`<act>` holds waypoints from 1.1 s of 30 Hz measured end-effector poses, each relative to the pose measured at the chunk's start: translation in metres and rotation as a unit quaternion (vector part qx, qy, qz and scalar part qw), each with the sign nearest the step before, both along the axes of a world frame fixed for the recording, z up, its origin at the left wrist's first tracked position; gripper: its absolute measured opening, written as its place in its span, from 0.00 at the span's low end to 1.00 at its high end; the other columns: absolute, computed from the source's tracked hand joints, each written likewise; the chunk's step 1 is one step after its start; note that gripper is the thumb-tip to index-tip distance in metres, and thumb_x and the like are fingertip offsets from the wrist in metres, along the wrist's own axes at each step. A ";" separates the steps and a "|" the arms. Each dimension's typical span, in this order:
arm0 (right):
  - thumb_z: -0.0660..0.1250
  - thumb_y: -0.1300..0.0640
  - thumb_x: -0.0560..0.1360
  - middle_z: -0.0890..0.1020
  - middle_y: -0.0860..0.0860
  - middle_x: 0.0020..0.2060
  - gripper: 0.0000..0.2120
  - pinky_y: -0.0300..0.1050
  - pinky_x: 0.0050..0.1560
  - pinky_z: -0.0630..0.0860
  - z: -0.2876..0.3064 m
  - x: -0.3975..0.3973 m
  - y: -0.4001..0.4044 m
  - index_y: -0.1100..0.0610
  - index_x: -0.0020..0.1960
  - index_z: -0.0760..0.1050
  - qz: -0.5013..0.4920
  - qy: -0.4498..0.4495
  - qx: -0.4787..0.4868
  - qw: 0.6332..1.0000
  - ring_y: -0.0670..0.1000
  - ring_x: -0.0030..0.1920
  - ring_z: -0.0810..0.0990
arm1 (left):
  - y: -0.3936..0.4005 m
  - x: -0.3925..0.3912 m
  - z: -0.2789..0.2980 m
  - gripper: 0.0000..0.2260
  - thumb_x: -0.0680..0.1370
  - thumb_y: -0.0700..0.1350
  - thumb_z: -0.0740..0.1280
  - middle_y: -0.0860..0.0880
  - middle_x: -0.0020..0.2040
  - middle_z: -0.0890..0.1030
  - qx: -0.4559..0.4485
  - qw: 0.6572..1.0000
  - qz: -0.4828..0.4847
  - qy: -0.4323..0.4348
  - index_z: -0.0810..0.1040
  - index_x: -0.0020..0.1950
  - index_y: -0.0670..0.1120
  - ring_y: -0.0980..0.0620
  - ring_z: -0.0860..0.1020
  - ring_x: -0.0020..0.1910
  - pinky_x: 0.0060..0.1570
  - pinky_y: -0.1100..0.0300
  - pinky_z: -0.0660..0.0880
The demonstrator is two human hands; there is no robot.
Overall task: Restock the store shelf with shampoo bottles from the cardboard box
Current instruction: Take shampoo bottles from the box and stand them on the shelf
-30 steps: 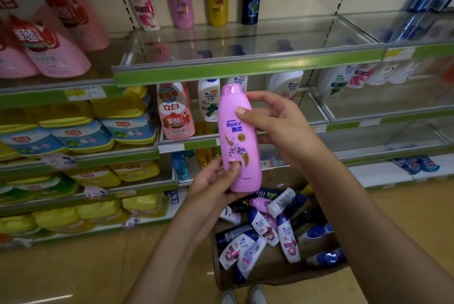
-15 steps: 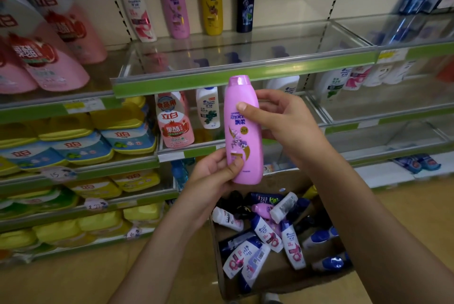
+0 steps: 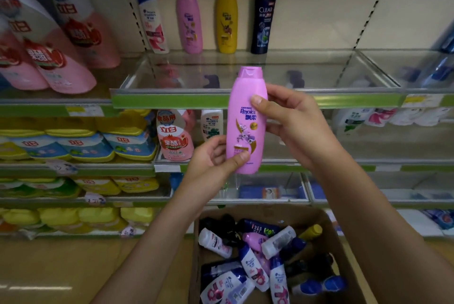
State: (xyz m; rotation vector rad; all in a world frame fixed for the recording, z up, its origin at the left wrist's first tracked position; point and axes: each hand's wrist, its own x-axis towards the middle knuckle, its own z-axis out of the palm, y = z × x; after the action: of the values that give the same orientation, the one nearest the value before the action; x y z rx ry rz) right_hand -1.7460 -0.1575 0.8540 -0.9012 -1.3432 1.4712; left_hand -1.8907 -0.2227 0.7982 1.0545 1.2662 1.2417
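1. A pink Rejoice bottle [image 3: 247, 122] stood upright in the air, cap up, label toward the camera, in front of the front edge of the glass shelf [image 3: 245, 101].
2. The right hand [image 3: 292, 124] gripped its upper half from the right side, thumb across the label and fingers curled round the back.
3. The left hand [image 3: 213, 158] pinched its lower end, thumb on the front near the base and fingers behind.
4. At the back edge of that shelf four bottles stood in a row: a white bottle [image 3: 152, 20], a pink one [image 3: 189, 21], a yellow one [image 3: 226, 20] and a dark Clear bottle [image 3: 264, 18].
5. Below the hands, the cardboard box [image 3: 344, 249] on the floor held a loose heap of shampoo bottles [image 3: 253, 264] lying on their sides.
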 end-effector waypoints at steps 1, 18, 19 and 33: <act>0.68 0.62 0.75 0.83 0.57 0.51 0.16 0.53 0.52 0.79 0.002 0.000 0.007 0.62 0.62 0.77 0.011 0.000 0.008 1.000 0.52 0.46 0.83 | 0.005 0.002 0.002 0.13 0.71 0.39 0.72 0.52 0.49 0.84 0.006 1.000 0.013 0.002 0.77 0.54 0.48 0.58 0.82 0.48 0.47 0.66 0.78; 0.68 0.61 0.77 0.83 0.56 0.53 0.19 0.50 0.48 0.80 0.028 -0.119 0.119 0.61 0.66 0.74 0.030 0.060 0.108 0.992 0.52 0.49 0.84 | 0.122 -0.115 0.055 0.16 0.71 0.40 0.74 0.49 0.48 0.84 0.080 0.973 0.065 0.205 0.79 0.57 0.43 0.57 0.82 0.44 0.46 0.64 0.79; 0.68 0.61 0.77 0.83 0.57 0.53 0.18 0.49 0.48 0.80 0.026 -0.126 0.126 0.62 0.66 0.74 0.026 0.062 0.111 0.992 0.52 0.49 0.84 | 0.132 -0.123 0.055 0.15 0.70 0.40 0.74 0.50 0.48 0.84 0.080 0.972 0.060 0.214 0.79 0.56 0.44 0.56 0.82 0.44 0.46 0.64 0.79; 0.67 0.58 0.77 0.83 0.51 0.52 0.15 0.45 0.48 0.81 -0.007 -0.187 0.196 0.53 0.64 0.74 -0.026 0.024 0.181 0.983 0.49 0.51 0.83 | 0.227 -0.178 0.026 0.13 0.71 0.43 0.74 0.50 0.48 0.83 0.075 0.959 0.029 0.273 0.78 0.54 0.47 0.52 0.81 0.46 0.47 0.57 0.78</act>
State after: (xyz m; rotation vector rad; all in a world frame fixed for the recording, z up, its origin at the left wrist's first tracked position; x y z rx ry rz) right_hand -1.9327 0.0386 0.8471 -0.6544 -1.4789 1.1507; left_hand -2.0686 0.0041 0.8245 1.5523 1.6432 1.1401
